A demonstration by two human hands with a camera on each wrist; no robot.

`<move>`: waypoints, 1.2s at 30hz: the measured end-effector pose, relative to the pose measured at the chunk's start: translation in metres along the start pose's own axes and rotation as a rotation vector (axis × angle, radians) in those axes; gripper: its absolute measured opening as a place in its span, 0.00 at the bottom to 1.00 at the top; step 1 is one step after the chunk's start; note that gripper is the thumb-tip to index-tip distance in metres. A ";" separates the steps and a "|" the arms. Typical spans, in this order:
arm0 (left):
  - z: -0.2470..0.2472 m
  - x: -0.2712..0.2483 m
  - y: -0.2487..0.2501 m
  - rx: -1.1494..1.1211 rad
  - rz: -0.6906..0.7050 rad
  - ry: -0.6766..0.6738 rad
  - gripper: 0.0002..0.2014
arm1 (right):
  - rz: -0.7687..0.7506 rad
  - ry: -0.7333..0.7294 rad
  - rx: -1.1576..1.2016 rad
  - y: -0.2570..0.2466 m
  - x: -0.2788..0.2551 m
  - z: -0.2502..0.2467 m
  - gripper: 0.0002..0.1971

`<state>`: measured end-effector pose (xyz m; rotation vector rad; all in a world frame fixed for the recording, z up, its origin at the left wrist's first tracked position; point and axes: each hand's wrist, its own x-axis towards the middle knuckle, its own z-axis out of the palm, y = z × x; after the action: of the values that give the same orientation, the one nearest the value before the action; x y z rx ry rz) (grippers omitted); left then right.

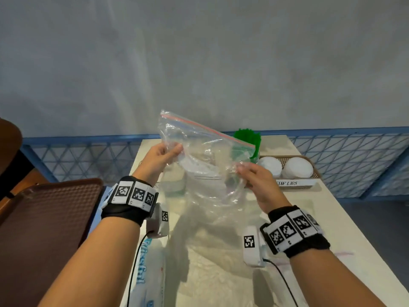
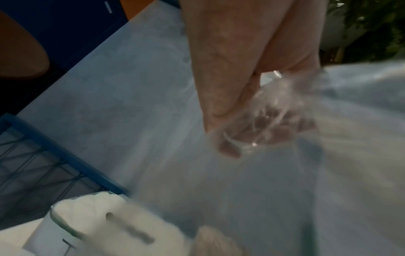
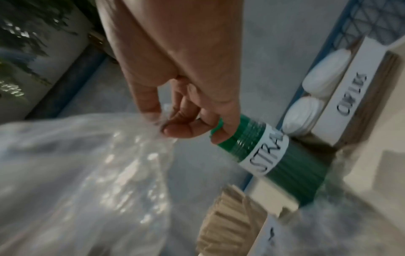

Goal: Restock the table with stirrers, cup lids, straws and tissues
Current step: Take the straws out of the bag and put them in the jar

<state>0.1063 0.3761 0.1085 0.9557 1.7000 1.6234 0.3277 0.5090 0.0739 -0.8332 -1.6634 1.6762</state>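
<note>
While held above the bench [image 1: 309, 218], clear zip bag [image 1: 199, 156] pinched in both grips: left hand [image 1: 160, 158], right hand [image 1: 256, 180]. Behind bag: green straws [image 1: 247, 140], cup lids [image 1: 297, 167] in basket.

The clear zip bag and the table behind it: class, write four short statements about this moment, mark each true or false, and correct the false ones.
1. Both hands hold the clear zip bag: left hand, right hand. True.
2. The bag is full of straws. False: it looks empty.
3. The green straws stand in a labelled holder. True.
4. The cup lids are stacked on the brown tray. False: they lie in the labelled basket.
</note>
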 end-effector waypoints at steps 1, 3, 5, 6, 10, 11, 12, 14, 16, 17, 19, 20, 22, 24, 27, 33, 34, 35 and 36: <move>-0.002 -0.002 -0.003 0.035 0.014 -0.021 0.09 | -0.021 0.040 -0.063 -0.001 -0.005 -0.006 0.08; -0.007 -0.008 -0.007 0.157 0.036 -0.153 0.07 | -0.038 0.097 -0.191 -0.002 -0.015 -0.018 0.06; -0.007 -0.013 -0.011 0.307 -0.013 -0.358 0.07 | -0.009 0.112 -0.266 -0.004 -0.029 -0.029 0.06; -0.005 -0.016 -0.013 0.347 -0.056 -0.414 0.07 | 0.013 0.103 -0.287 -0.004 -0.035 -0.034 0.07; 0.024 -0.034 -0.017 0.298 -0.208 -0.327 0.09 | 0.144 0.043 -0.186 -0.005 -0.064 -0.049 0.08; 0.032 -0.041 -0.017 0.231 -0.250 -0.319 0.11 | 0.163 0.037 -0.145 -0.006 -0.071 -0.053 0.08; 0.041 -0.048 -0.017 0.166 -0.280 -0.312 0.14 | 0.168 0.038 -0.119 -0.006 -0.077 -0.058 0.08; 0.056 -0.059 -0.018 0.080 -0.305 -0.273 0.18 | 0.156 0.043 -0.096 -0.011 -0.089 -0.069 0.09; 0.071 -0.068 -0.020 0.047 -0.255 -0.186 0.20 | 0.115 0.072 -0.087 -0.016 -0.098 -0.083 0.10; 0.079 -0.073 -0.022 0.049 -0.181 -0.128 0.20 | 0.086 0.095 -0.091 -0.019 -0.104 -0.090 0.10; 0.097 -0.086 -0.022 0.124 0.017 -0.021 0.17 | 0.020 0.146 -0.142 -0.023 -0.115 -0.107 0.12; 0.108 -0.096 -0.020 0.164 0.090 0.019 0.16 | -0.011 0.170 -0.171 -0.023 -0.122 -0.118 0.15; 0.134 -0.117 -0.016 0.171 0.157 0.092 0.14 | -0.061 0.240 -0.197 -0.024 -0.137 -0.141 0.21; 0.164 -0.138 -0.011 0.074 0.196 0.120 0.11 | -0.111 0.306 -0.220 -0.024 -0.153 -0.166 0.25; 0.206 -0.164 -0.015 -0.008 0.245 0.116 0.12 | -0.156 0.365 -0.284 -0.020 -0.175 -0.200 0.11; 0.267 -0.206 -0.060 0.087 0.228 0.148 0.23 | -0.038 0.394 -0.446 0.029 -0.189 -0.251 0.16; 0.274 -0.211 -0.072 0.117 0.202 0.155 0.22 | 0.000 0.390 -0.468 0.041 -0.190 -0.255 0.17; 0.279 -0.216 -0.085 0.148 0.164 0.158 0.21 | 0.035 0.387 -0.485 0.052 -0.191 -0.257 0.17; 0.284 -0.219 -0.097 0.184 0.124 0.162 0.19 | 0.073 0.388 -0.500 0.065 -0.191 -0.259 0.18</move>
<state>0.4532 0.3575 -0.0225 1.0608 1.9615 1.6850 0.6496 0.5127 0.0094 -1.3710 -1.8002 1.0518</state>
